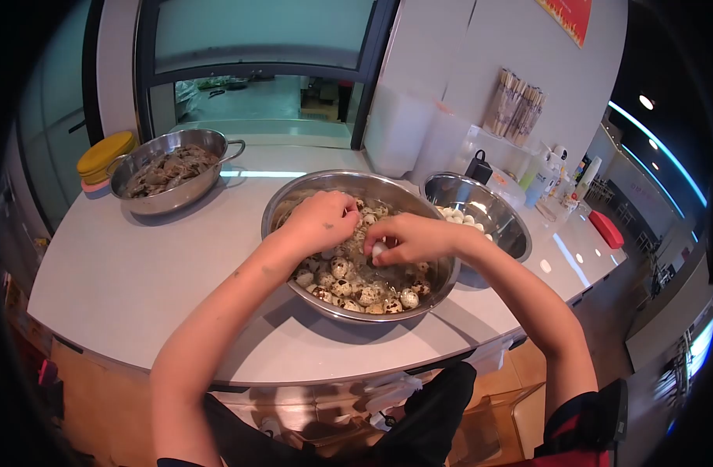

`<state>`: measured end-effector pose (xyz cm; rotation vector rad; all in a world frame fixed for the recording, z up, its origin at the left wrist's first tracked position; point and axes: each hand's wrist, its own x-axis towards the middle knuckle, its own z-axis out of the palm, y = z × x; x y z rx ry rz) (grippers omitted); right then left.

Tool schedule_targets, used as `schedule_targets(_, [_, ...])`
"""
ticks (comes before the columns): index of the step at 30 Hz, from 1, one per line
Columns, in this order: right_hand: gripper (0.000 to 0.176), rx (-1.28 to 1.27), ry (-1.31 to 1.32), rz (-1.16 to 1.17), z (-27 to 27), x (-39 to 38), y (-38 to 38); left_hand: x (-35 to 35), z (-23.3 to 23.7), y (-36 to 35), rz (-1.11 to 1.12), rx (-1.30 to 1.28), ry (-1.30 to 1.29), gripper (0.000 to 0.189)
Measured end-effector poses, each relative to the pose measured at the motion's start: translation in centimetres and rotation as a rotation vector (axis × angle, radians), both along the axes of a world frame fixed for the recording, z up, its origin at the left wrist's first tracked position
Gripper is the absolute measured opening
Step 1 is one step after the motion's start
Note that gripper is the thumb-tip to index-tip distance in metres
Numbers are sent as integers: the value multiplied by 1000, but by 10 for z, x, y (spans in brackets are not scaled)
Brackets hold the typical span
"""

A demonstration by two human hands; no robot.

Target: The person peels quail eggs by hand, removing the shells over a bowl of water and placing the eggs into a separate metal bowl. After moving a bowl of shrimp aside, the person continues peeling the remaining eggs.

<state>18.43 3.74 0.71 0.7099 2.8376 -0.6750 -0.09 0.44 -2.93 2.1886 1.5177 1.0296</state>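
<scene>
Quail eggs [340, 268], speckled brown, wet, partly submerged

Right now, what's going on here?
A person has both hands in a big bowl of speckled eggs in water. The right hand pinches a pale egg; I can't tell what the left holds. White eggs sit in a smaller bowl behind, to the right.
</scene>
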Motion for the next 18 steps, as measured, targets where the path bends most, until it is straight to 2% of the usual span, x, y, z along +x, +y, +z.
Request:
schedule_targets(1, [24, 6, 14, 38, -1, 2, -1, 0, 1, -2, -5, -30, 18, 25])
schedule_targets(3, [25, -31, -78, -66, 15, 13, -1, 1, 5, -4, -27, -59, 39, 27])
schedule_targets(5, [26, -240, 252, -266, 27, 38, 12, 1, 5, -10, -118, -166, 30, 29])
schedule_targets(6, [26, -160, 292, -321, 35, 51, 18, 2, 5, -13, -132, -166, 31, 29])
schedule_targets(7, [27, -80, 330, -375, 42, 64, 24, 2, 4, -16, -131, -213, 200, 29])
schedule_targets(8, [27, -2, 250, -436, 46, 78, 32, 3, 3, -18, -129, -258, 370, 29])
schedule_targets(10, [28, 74, 167, -503, 38, 110, 51, 2, 3, -21, -139, -250, 441, 31])
schedule_targets(12, [27, 464, 5, -521, 24, 135, 70, -2, 1, -23, -149, -228, 508, 35])
schedule_targets(13, [27, 461, 6, -514, 24, 130, 67, -3, 1, -24, -144, -233, 508, 35])
schedule_targets(15, [26, 576, 160, -655, 25, 119, 57, -4, 2, -27, -168, -249, 545, 36])
schedule_targets(17, [25, 521, 233, -615, 23, 96, 42, -6, 3, -24, -167, -295, 601, 31])
schedule_targets(18, [22, 485, 282, -538, 22, 79, 29, -9, -2, -18, -241, -287, 478, 29])
